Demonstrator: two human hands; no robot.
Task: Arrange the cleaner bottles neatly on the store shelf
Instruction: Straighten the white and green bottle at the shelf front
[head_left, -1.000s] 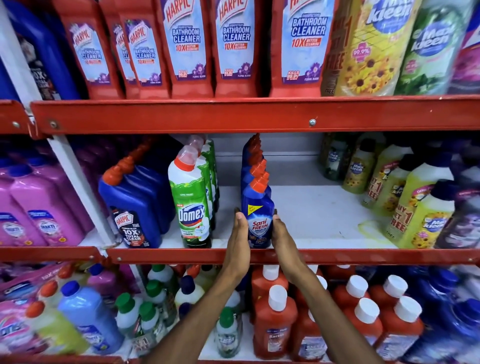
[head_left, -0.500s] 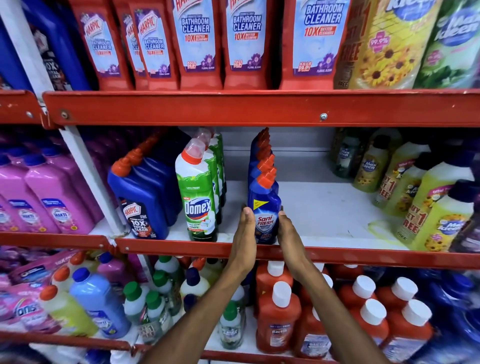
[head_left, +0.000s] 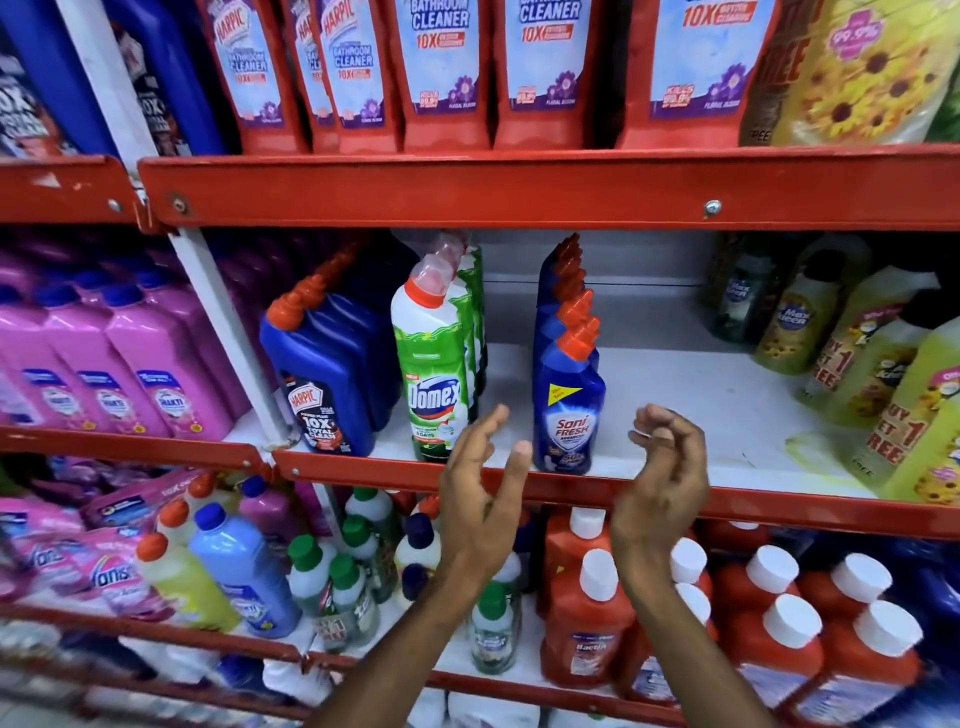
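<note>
A row of blue Sani Fresh bottles with orange caps runs front to back on the middle shelf; the front bottle (head_left: 569, 410) stands upright at the red shelf lip (head_left: 779, 506). My left hand (head_left: 480, 493) hovers just left of it, fingers spread, touching nothing. To the bottle's right, my right hand (head_left: 662, 478) is apart from it, its fingers loosely curled and empty. A row of green-and-white Domex bottles (head_left: 434, 364) stands left of my left hand, and a row of blue Harpic bottles (head_left: 324, 374) beyond that.
White shelf floor (head_left: 691, 395) lies bare between the Sani Fresh row and yellow-green Max Kleen bottles (head_left: 883, 374) at right. Red Harpic bathroom cleaner packs (head_left: 447, 73) fill the shelf above. Orange bottles with white caps (head_left: 587, 618) and small green-capped bottles (head_left: 332, 587) crowd the shelf below. Pink bottles (head_left: 130, 364) stand left.
Both hands have let go of the front Sani Fresh bottle and drawn back and apart. The view has moved closer and slightly left.
</note>
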